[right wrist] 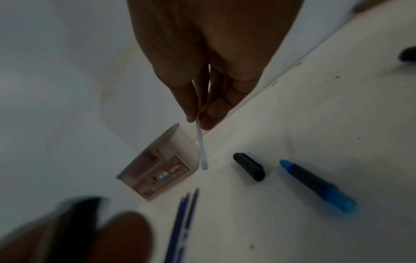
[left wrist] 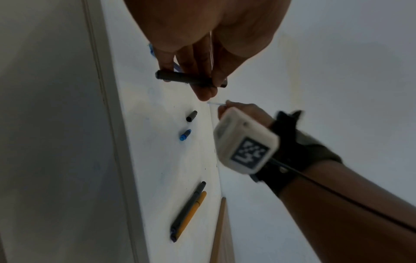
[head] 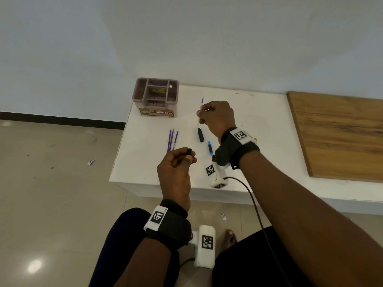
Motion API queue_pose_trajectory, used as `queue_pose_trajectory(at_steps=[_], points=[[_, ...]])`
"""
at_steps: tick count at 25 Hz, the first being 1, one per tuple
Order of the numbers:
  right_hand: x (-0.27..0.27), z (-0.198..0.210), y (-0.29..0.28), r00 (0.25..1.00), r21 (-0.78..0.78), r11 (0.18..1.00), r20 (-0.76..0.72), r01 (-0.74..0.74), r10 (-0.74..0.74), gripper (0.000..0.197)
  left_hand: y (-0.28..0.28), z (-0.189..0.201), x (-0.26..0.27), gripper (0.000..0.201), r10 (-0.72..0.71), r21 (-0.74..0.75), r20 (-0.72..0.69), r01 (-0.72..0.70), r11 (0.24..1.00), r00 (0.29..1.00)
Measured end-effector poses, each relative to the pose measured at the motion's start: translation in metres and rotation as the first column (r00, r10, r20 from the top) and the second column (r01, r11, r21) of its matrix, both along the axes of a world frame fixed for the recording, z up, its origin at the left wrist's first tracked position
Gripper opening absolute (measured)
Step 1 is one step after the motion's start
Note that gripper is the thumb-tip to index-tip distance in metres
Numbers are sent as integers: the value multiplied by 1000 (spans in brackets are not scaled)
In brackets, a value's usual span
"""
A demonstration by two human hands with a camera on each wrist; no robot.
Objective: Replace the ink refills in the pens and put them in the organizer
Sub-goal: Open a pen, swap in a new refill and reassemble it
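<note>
The step in hand looks like swapping a refill. The right hand [head: 217, 117] pinches a clear, near-empty refill [head: 200, 112] between thumb and fingers, held up off the worktop [head: 259, 112]. The left hand [head: 176, 162] grips the black pen barrel [left wrist: 184, 78], fingers curled round it.

Three fresh blue refills [head: 172, 139] lie just beyond the left hand; the organizer [head: 156, 97] stands farther out. A black cap [head: 200, 134] and a blue pen piece [head: 210, 147] lie below the right hand.

Next, I judge, the spent refill is set down and a fresh one threaded into the barrel's narrow mouth.

Only the left wrist view shows two more pens [left wrist: 189, 211], black and yellow, under the right forearm.
</note>
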State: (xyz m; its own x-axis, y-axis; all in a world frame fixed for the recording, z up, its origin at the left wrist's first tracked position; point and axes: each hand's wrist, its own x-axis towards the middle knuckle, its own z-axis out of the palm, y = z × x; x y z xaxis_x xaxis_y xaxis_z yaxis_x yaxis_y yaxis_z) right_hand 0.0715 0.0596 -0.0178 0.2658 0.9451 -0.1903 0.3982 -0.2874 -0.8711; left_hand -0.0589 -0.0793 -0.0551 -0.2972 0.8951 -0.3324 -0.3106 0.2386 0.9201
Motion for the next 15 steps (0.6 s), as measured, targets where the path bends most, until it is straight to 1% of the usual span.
queue_pose_trajectory(at_steps=[1,3,6,8,11,15], points=[[-4,-6,12,996,-41,998,74,-40,43,11,1,0,0,22,5,0,1,-5,1000,1000],[-11,-19,38,981,-137,988,168,-75,98,17,2,-3,-2,22,14,-5,1,-14,1000,1000],[-20,-34,68,952,-252,966,279,-55,127,33,5,-5,-5,22,32,-26,16,-31,999,999],[-24,-39,80,938,-263,965,330,-22,111,37,6,-7,-6,23,42,-38,23,-41,998,999],[-27,-40,83,901,-271,963,414,-15,130,30,6,-5,-6,24,51,-44,37,-50,998,998],[-30,-46,82,872,-288,958,468,0,141,38,7,-4,-8,25,59,-43,38,-57,997,998]])
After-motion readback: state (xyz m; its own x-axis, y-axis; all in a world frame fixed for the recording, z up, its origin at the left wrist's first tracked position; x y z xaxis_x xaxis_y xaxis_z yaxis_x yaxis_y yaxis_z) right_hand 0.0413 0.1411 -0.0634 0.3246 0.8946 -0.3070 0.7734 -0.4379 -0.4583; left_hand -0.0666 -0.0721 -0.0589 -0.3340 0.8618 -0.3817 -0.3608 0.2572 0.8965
